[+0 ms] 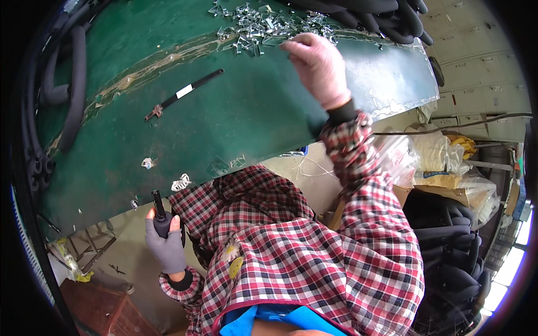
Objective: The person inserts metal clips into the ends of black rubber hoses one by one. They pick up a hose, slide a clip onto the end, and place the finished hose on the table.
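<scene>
Table: a green-topped work table [246, 117], its near edge running slantwise before the person and its right end pale and chipped along the rim.
Left hand: a hand in a grey glove with bare fingertips [165, 246], just off the table's near edge, fingers closed around a black rod-like piece with a thick dark lower part [159, 207]; the rod's tip points toward that edge, and whether it touches cannot be told.
Right hand: a hand in a pale pink glove [322, 70], over the far half of the table, thumb and fingers drawn narrow; whether anything is pinched between them cannot be told.
Clips: a loose heap of small silvery bent metal pieces [263, 25] at the table's far side, just beside the right fingertips.
Strip: a slim black strip with a white band [184, 91] and a brownish fitting at one end, lying slantwise on the table's middle, apart from both hands.
Tubes: dark grey foam tubes, one bundle along the table's left side [75, 89], another at its far right corner [372, 17].
Room: green surface stretches between strip and near edge; small white scraps [180, 183] lie by that edge.
</scene>
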Action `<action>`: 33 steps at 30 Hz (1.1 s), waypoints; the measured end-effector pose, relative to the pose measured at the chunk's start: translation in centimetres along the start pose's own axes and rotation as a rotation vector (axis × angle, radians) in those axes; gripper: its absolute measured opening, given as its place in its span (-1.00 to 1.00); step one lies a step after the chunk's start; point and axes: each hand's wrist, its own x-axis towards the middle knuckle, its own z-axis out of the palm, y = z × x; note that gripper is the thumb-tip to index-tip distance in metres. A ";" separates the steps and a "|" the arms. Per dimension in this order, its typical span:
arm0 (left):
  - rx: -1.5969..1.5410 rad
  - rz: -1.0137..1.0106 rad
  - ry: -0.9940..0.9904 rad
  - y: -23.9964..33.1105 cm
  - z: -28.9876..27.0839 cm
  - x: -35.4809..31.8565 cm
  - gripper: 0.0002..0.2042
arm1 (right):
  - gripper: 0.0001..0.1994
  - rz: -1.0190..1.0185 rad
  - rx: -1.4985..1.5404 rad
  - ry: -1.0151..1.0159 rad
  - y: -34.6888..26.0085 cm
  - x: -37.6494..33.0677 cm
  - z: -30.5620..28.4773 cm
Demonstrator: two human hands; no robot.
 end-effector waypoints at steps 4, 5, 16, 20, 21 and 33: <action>-0.051 0.024 -0.018 0.1 0.7 0.3 -0.59 | -0.83 -0.103 -0.050 -0.270 3.6 -0.1 0.7; -0.060 0.050 -0.020 0.0 0.8 0.3 -0.59 | -0.84 -0.060 -0.061 -0.303 3.5 -0.3 1.2; -0.051 0.137 0.151 1.5 0.1 0.1 -0.64 | -0.93 0.484 0.824 -0.160 -7.5 -2.2 6.1; -0.133 0.080 0.200 2.5 -0.2 -0.1 -0.68 | -0.93 0.414 0.801 -0.181 -11.1 -1.6 7.3; -0.163 0.092 0.198 2.9 0.0 -0.1 -0.68 | -0.93 0.500 0.998 -0.292 -12.3 -1.4 6.8; -0.192 0.229 0.206 3.2 -0.9 -0.5 -0.65 | -0.94 0.779 2.098 -0.888 -27.8 -5.9 7.1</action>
